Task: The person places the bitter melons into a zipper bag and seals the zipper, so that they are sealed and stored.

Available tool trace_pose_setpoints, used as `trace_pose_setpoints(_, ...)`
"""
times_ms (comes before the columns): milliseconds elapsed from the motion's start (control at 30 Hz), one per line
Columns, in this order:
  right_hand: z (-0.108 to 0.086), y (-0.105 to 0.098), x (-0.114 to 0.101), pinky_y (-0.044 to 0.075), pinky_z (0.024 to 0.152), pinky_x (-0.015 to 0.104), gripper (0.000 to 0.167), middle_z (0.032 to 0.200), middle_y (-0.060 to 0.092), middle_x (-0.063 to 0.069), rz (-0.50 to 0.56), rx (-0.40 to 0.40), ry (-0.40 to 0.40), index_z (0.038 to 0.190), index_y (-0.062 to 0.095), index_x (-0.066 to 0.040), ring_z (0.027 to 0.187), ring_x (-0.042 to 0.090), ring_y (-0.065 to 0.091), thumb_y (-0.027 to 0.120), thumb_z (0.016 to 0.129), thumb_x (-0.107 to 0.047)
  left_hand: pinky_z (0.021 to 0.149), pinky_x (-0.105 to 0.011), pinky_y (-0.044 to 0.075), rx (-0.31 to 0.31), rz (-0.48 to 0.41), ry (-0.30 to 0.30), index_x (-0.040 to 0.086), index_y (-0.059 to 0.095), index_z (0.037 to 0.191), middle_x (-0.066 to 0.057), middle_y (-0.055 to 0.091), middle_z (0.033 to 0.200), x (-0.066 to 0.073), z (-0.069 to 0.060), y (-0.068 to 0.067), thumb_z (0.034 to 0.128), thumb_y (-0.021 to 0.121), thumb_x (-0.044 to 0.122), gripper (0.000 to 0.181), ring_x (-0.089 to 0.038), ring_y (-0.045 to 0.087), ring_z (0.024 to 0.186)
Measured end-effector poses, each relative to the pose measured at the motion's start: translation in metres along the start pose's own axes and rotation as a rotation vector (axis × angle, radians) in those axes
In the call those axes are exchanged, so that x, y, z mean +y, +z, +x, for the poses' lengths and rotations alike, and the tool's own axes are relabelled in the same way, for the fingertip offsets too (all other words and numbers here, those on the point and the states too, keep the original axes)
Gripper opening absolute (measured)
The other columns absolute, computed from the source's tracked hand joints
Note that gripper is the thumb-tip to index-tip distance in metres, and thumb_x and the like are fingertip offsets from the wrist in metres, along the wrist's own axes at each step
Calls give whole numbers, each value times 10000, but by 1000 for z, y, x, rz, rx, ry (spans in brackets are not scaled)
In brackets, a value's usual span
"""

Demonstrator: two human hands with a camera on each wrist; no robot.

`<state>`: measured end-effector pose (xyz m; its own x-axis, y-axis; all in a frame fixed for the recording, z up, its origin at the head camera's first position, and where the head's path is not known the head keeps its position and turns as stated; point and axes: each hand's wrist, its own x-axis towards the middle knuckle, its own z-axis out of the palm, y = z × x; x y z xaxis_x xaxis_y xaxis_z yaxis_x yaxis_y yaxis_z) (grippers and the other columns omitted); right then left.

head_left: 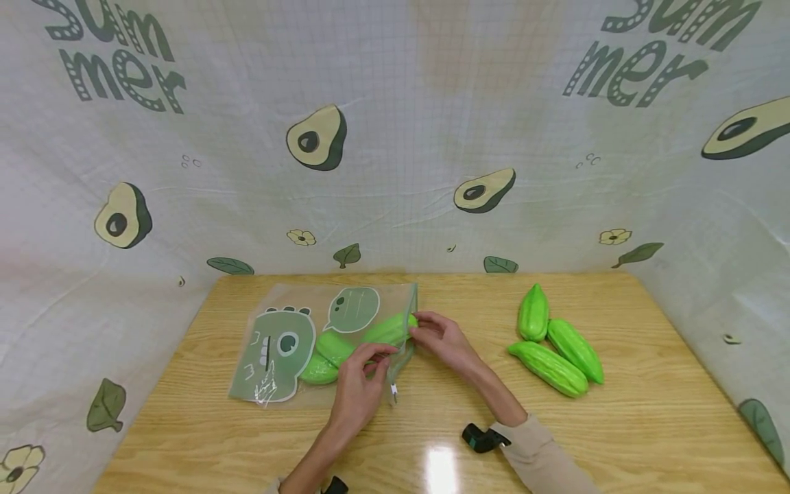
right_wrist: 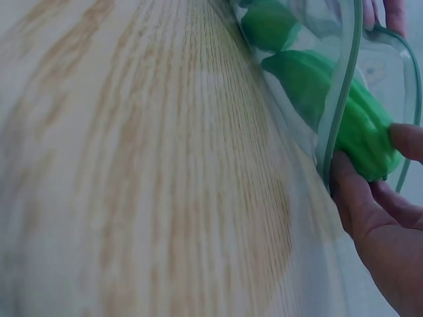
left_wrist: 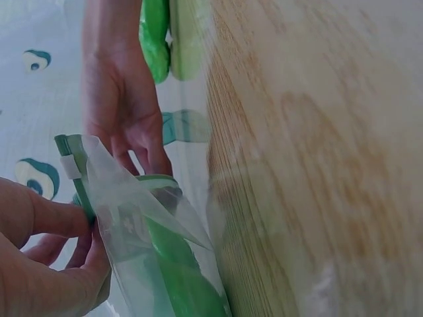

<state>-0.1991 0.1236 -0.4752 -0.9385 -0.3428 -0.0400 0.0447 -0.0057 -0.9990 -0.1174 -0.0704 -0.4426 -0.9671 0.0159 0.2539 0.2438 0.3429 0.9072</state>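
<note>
Bag (head_left: 282, 374), see-through with a printed green cartoon face, lies on the wooden table (head_left: 204, 446) in front of you, left of the middle, its mouth turned to your right. Your left hand (head_left: 363, 390) pinches the bag's green-edged rim at the near side of the mouth, close to a small white slider (left_wrist: 69, 166). Your right hand (head_left: 447, 345) has thumb and fingers curled round the end of one green vegetable (right_wrist: 360, 122), most of which sits inside the bag. Other green vegetables (head_left: 318, 370) lie deeper in it, seen through the plastic. Three loose vegetables (head_left: 549, 369) lie grouped on the table, well to the right of your right hand. Behind stands a pale cloth (head_left: 395, 103) printed with avocados.
</note>
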Motion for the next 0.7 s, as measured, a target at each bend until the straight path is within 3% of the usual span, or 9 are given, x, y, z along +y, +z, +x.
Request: trace_pose_setpoints(700, 7, 8, 7, 509, 983, 227, 487, 1401, 532, 328, -96, -23, -65, 1429, 444, 157, 1281, 407, 570, 609, 1018, -46, 859, -319, 606, -6, -2, 22, 56, 753, 1024, -58, 693, 1013, -7, -1, 0, 916, 674, -116, 218, -251, 683, 987)
